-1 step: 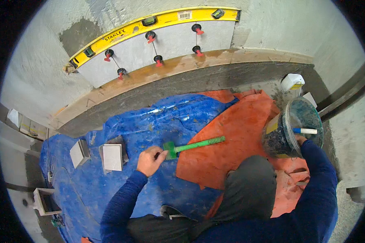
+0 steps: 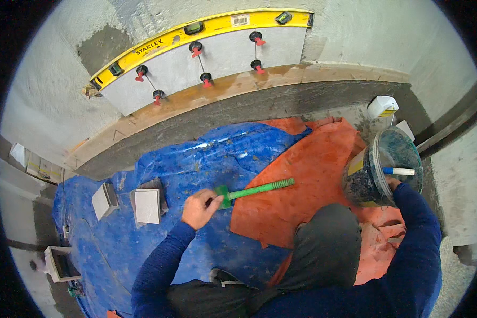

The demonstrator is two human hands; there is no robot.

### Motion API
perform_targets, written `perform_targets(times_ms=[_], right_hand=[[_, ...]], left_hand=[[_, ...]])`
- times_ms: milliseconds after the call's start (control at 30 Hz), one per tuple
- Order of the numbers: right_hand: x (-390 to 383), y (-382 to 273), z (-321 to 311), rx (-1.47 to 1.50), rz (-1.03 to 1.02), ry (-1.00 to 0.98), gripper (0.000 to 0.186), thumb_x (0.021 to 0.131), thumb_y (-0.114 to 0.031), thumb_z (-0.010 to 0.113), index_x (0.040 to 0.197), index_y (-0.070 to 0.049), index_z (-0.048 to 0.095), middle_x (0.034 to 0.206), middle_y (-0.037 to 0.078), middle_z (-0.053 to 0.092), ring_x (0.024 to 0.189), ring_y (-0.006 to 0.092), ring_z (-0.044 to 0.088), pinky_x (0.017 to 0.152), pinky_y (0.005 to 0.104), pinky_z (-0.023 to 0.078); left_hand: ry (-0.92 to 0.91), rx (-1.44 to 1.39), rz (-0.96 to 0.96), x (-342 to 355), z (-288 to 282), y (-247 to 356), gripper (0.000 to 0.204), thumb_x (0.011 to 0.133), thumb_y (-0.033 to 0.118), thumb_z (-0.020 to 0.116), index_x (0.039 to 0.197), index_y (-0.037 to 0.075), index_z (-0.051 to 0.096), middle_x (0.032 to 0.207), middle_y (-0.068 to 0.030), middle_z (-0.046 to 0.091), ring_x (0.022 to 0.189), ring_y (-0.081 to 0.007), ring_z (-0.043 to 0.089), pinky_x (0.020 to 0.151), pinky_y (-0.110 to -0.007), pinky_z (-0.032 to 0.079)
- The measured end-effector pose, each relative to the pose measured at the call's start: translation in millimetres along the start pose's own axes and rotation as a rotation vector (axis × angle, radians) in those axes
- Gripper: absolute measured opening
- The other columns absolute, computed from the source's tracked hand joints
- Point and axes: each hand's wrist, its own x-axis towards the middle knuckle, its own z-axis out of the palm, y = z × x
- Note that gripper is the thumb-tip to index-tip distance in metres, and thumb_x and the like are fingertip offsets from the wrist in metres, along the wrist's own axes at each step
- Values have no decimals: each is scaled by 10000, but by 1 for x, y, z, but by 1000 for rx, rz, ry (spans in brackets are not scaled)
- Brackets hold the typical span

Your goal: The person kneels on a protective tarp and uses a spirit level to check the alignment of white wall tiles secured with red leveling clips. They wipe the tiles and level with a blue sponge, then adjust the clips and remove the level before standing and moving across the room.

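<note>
Left hand (image 2: 200,208): displaced slightly rightward, toward the green mallet (image 2: 257,189), since the earlier frame; no other clear shift. Fingers curled, thumb drawn in against them; whether they grip the mallet's head or merely meet its edge cannot be told.
Green mallet: lies with its head at the left fingertips, over the blue sheet (image 2: 196,249), and its ribbed handle reaching across the orange sheet (image 2: 318,169). Probable fault: if held only by the head's edge, it could pivot or slip from the fingertips, the long handle being unsupported by the hand.
Right hand (image 2: 391,183): mostly hidden within the mouth of the bucket (image 2: 358,185); its finger state cannot be told.
Bucket: tilted, mouth toward the right, near the dark-clad knee (image 2: 328,244). Probable fault: tipping or rolling, were the forearm to press on its rim.
Blue-and-white handle (image 2: 404,171): projects across the bucket's mouth, just beside the right hand. Probable fault: snagging on the rim or sleeve.
Sheets: creased and overlapping. Probable fault: a fold catching the shoe (image 2: 225,278).
Square tiles (image 2: 147,206): on the blue sheet, left of the left hand. Probable fault: chipped corners, should the mallet swing wide.
Spirit level (image 2: 217,24): along the pale panel's (image 2: 228,53) upper edge, well apart from both hands.
</note>
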Motion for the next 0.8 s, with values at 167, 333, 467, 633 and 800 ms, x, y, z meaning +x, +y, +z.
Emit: perform_targets(times_ms=[167,333,467,633,800], right_hand=[[9,5,6,-57,-29,-52,264,960,-167,551,1119,0,679,921,61,708,766,180,649,690,332,527],[21,15,0,45,-46,-27,257,951,-153,560,1123,1,675,916,61,707,761,182,647,687,330,525],[22,20,-8,354,-65,189,264,904,-121,620,1123,23,657,921,102,711,717,189,660,645,336,532],[9,8,-21,385,-159,486,347,843,-78,678,1167,30,613,896,96,689,691,182,652,619,330,529],[-10,-7,-25,693,-217,598,330,806,-62,699,1120,3,621,847,65,659,701,185,636,617,330,518]], left_hand=[[-118,-101,84,31,22,36,264,927,277,668,842,27,675,815,-129,647,718,-323,642,639,-416,504],[-217,-45,145,42,30,32,243,924,263,671,883,24,679,827,-137,626,752,-344,636,662,-426,507],[-243,-48,146,45,38,21,274,939,303,649,933,34,700,868,-126,647,793,-354,645,687,-447,516],[-247,-104,184,45,48,17,247,930,262,661,910,17,681,863,-146,635,796,-351,638,699,-433,506],[-261,-155,208,64,32,25,241,921,247,672,877,10,672,847,-154,634,796,-346,632,707,-420,502]])
